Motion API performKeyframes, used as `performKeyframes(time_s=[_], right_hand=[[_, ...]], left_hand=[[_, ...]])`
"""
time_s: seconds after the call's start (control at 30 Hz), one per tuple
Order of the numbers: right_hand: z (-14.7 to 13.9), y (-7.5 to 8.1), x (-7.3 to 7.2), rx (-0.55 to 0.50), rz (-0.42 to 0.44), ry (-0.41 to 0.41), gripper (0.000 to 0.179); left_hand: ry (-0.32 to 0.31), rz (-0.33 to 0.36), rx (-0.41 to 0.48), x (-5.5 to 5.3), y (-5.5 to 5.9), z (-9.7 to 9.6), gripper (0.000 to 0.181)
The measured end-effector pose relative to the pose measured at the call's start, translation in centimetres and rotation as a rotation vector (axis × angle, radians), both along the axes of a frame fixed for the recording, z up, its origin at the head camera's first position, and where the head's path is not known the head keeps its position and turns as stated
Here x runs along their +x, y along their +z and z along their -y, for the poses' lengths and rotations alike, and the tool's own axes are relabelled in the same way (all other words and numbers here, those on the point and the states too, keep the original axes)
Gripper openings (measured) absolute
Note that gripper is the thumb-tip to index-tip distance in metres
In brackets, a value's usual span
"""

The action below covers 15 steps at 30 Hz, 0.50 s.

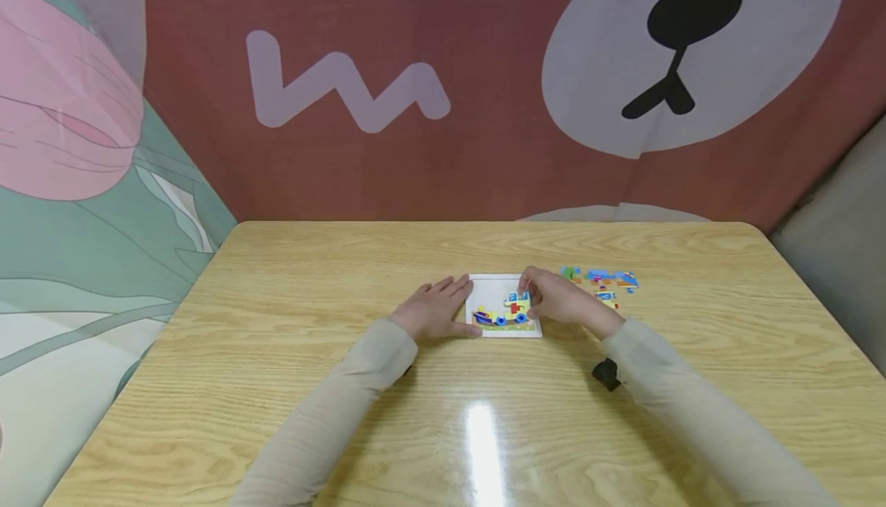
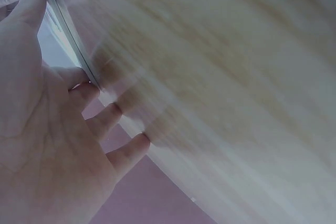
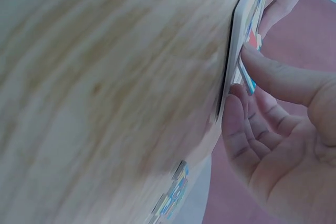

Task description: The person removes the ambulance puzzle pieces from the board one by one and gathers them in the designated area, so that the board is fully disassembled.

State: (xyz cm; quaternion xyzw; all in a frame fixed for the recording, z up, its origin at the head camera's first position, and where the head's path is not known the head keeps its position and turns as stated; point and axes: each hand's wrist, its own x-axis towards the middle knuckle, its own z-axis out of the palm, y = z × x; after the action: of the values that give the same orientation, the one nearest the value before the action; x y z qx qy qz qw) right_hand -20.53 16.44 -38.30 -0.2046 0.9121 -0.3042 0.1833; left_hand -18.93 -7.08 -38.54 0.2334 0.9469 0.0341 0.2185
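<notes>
By the fingers (image 3: 236, 135) of the right hand (image 1: 562, 298), a thin blue-edged puzzle piece (image 3: 247, 81) seems pinched, tilted at the right side of the white rectangular puzzle tray (image 1: 493, 290), touched by the left hand's (image 1: 434, 313) spread fingers, where laid multicoloured pieces (image 1: 501, 321) could be dislodged by slanted pressing.

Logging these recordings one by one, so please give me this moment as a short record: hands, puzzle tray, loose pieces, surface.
left hand: spread at the left edge of the puzzle tray; left hand
right hand: right hand pinches a puzzle piece at the tray's right side
tray picture: yellow vehicle partly assembled; upper area bare white
loose pieces: loose puzzle pieces right of the tray
surface: wood-grain table
</notes>
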Motion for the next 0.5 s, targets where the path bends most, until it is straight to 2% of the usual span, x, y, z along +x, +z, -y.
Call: performKeyframes(time_s=[0.17, 0.5], right_hand=[[-0.2, 0.21, 0.03, 0.025, 0.02, -0.031, 0.025], [-0.32, 0.07, 0.17, 0.023, -0.02, 0.02, 0.02]], left_hand=[[-0.009, -0.008, -0.004, -0.14, -0.13, -0.03, 0.091], [-0.004, -0.006, 0.003, -0.26, -0.34, -0.02, 0.092]])
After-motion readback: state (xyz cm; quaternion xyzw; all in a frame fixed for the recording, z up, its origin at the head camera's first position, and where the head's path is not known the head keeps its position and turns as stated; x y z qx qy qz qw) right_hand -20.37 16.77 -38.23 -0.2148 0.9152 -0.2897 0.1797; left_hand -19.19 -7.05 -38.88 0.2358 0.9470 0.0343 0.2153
